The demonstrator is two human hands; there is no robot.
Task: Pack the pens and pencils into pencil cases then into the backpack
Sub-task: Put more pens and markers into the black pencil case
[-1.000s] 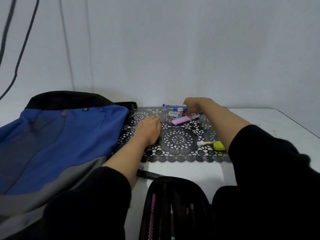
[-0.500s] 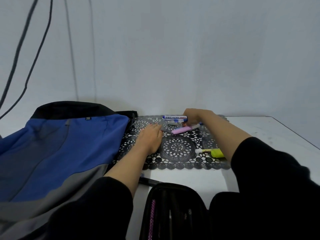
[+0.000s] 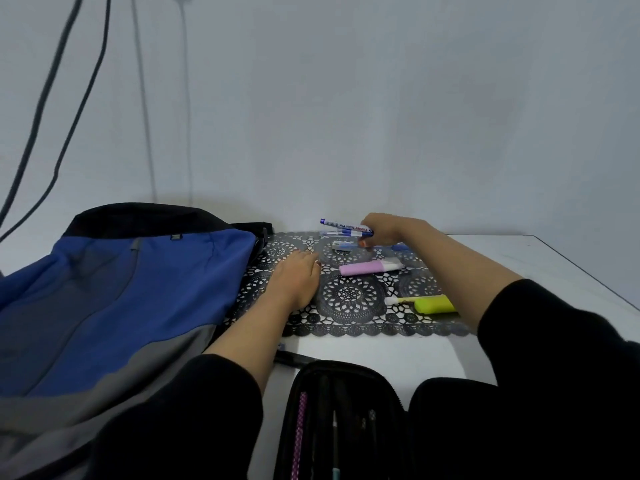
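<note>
Released, the pink highlighter (image 3: 363,268) lies on the mat (image 3: 349,296) while the right hand (image 3: 384,230) pinches a blue marker (image 3: 341,226), left hand (image 3: 296,278) flat; pencil case (image 3: 346,367) open and part-filled, backpack (image 3: 121,306) seemingly not yet packed

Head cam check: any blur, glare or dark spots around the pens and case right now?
Head view: dim, flat light, no glare; head view slightly soft throughout, the right hand gripping the blue-and-white marker a little smeared; head view shows the open pencil case interior too dark to read its contents.
</note>
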